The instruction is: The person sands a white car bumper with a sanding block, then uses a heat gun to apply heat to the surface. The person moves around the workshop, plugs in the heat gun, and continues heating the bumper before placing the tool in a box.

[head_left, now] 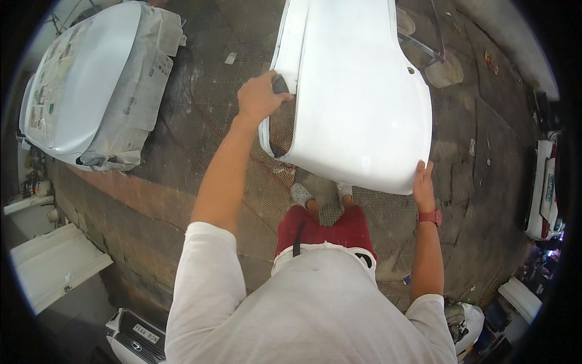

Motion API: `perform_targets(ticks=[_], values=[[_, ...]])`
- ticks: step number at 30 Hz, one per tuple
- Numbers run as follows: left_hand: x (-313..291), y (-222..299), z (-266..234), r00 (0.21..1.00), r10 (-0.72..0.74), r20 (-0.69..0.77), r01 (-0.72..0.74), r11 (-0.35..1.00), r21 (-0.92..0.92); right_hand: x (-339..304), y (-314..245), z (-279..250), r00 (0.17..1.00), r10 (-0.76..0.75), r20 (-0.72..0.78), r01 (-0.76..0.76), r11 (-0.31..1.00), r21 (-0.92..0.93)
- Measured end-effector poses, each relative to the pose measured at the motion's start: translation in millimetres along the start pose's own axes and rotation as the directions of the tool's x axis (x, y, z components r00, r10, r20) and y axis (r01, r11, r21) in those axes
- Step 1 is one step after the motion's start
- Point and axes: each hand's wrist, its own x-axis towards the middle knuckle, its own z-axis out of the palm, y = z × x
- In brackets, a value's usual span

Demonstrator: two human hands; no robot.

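A large white car body panel (357,109), shaped like a door, stretches away in front of me. My left hand (259,96) grips the narrow frame strip on its left side, thumb and fingers around the strip at the opening. A dark grey patch shows between thumb and fingers; whether it is a separate thing I cannot tell. My right hand (424,185), below a red wristwatch (430,217), holds the panel's near right corner with its fingers along the edge. The rest of those fingers' grip is hidden behind the panel.
At the far left stands a car body (100,79) partly masked with newspaper sheets (142,91). A bucket (444,71) and metal frame are behind the panel on the right. A thin hose crosses the dark floor (200,115). White cars stand at the right and lower left.
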Motion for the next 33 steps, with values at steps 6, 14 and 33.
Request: perform_targets(ticks=[6,14,33], values=[[22,23,11,0.921,-0.277,-0.276,0.199,0.940,-0.277,2,14,5,0.999,-0.042,-0.027,0.043,0.999,0.007],[-15,45,48,0.859,-0.415,-0.301,0.313,0.889,-0.334,2,12,3,1.000,-0.022,-0.002,0.022,0.999,0.040],[-68,85,77,0.899,0.315,-0.305,-0.262,0.943,0.204,4,11,-8,0.989,-0.113,0.098,0.109,0.993,0.046]])
